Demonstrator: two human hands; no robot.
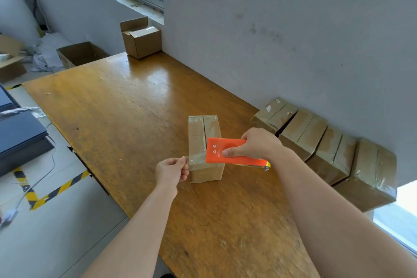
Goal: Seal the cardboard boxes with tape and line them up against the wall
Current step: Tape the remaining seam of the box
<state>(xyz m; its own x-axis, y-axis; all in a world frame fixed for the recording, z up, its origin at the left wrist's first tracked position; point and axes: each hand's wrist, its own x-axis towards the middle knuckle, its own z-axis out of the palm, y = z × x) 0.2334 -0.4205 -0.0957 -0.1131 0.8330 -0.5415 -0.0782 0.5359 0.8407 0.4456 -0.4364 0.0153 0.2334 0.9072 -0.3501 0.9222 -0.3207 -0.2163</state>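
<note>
A small cardboard box [198, 133] stands on the wooden table [117, 115] with its top flaps closed and a seam down the middle. My right hand [255, 144] grips an orange tape dispenser [228, 152] just above the box's near end. My left hand [172, 170] pinches the free end of the clear tape [196, 160], stretched out from the dispenser over the box's near edge. Several taped boxes [334, 153] stand in a row against the wall on the right.
An open box [142, 39] sits at the table's far corner by the wall. A larger open carton [79, 54] stands on the floor beyond the table. Dark flat cases [20, 137] and yellow-black floor tape [56, 189] lie to the left.
</note>
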